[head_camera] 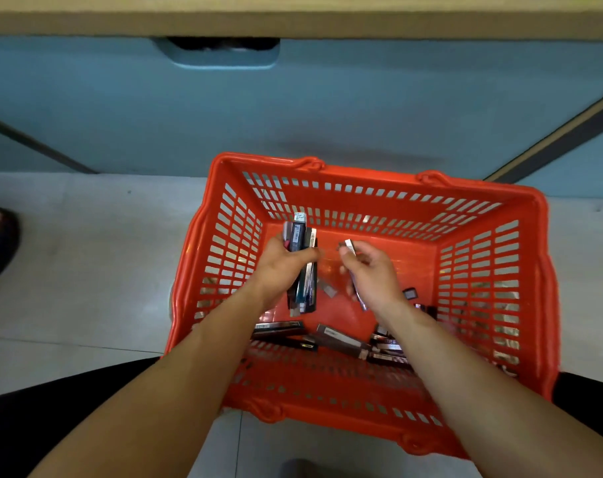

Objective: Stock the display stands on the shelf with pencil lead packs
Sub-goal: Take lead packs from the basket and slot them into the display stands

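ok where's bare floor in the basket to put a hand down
Bare: basket floor beyond the left hand and right hand up to the far wall, and rightward to the side wall. Crowded: loose packs heaped along the near wall.

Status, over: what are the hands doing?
Left hand grips pack bundle. Right hand pinches single pack. Loose packs in basket. Nothing blocking.

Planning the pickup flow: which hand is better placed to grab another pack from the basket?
Probably right: the right hand pinches just one pack, while the left hand grips a whole bundle.
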A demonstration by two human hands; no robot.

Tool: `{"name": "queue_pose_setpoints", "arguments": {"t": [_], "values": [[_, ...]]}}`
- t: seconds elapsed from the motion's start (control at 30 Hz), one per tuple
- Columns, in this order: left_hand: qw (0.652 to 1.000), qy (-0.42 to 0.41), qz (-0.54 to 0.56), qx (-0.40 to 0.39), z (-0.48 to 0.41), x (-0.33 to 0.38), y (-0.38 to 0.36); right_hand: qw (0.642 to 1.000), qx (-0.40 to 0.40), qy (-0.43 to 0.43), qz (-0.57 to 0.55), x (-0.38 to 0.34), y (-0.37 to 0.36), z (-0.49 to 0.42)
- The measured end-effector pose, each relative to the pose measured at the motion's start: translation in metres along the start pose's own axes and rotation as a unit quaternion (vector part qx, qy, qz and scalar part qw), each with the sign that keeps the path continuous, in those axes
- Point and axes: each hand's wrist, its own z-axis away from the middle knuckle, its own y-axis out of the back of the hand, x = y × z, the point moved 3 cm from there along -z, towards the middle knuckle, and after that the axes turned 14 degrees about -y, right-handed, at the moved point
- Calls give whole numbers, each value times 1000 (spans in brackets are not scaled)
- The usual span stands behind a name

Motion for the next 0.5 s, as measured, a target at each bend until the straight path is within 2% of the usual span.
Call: {"name": "queue_pose_setpoints", "arguments": {"t": [0.2, 0.37, 0.5], "values": [[996, -63, -48, -37, 33, 53, -3, 998, -53, -4, -17, -49, 8, 47], [987, -134, -74, -47, 74, 112, 0, 988, -113, 80, 70, -97, 20, 105], [977, -193, -80, -44, 111, 162, 8, 978, -154, 115, 84, -126, 37, 153]]}}
